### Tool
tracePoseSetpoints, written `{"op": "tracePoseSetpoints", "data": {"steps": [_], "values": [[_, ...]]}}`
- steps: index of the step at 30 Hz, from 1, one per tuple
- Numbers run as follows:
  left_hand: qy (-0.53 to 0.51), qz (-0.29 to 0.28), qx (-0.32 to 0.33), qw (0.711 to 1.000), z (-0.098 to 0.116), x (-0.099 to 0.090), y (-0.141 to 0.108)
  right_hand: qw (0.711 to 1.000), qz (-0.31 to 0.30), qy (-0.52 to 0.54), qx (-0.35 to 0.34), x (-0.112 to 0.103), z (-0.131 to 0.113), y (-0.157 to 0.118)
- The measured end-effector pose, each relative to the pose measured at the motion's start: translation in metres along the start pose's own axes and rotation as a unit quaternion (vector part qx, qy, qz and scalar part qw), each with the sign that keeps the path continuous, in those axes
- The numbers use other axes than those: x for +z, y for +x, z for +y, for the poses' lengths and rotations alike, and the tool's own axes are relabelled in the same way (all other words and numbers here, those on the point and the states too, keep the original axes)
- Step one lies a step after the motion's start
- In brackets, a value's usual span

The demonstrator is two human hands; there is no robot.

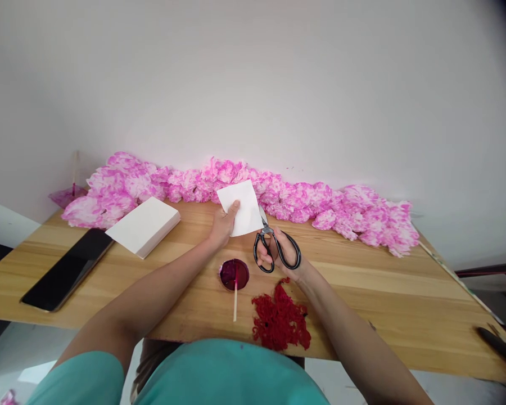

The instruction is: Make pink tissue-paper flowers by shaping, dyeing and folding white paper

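My left hand (225, 224) pinches a white square of paper (242, 208) by its left side, thumb on top, and holds it above the table. In my right hand (284, 253) is a pair of scissors (267, 230) with black looped handles, my fingers through the loops. The blades point up along the right edge of the paper; whether they touch it I cannot tell. Below the hands stands a small bowl of dark magenta liquid (231, 274) with a thin stick (235, 301) leaning in it. Red yarn-like strands (280, 318) lie in a heap under my right forearm.
Pink-and-white crumpled paper flowers (227, 174) line the back of the wooden table (354, 298) along the wall. At left lie a stack of white paper (143, 225) and a black phone (67, 270). A dark-handled tool (500, 346) rests at the right edge.
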State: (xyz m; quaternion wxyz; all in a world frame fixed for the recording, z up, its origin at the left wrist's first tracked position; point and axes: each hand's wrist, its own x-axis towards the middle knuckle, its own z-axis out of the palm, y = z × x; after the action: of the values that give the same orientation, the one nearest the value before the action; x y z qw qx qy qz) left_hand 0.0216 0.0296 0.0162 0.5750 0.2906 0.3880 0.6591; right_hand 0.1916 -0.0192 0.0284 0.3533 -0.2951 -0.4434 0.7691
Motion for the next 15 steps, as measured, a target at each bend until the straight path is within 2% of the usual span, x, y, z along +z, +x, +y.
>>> {"op": "tracePoseSetpoints", "data": {"steps": [15], "values": [[0.017,-0.006,0.002,1.0,-0.0032,-0.004,0.0036,0.997,0.074,0.016,-0.017,0.007,-0.0046,0.0005]]}}
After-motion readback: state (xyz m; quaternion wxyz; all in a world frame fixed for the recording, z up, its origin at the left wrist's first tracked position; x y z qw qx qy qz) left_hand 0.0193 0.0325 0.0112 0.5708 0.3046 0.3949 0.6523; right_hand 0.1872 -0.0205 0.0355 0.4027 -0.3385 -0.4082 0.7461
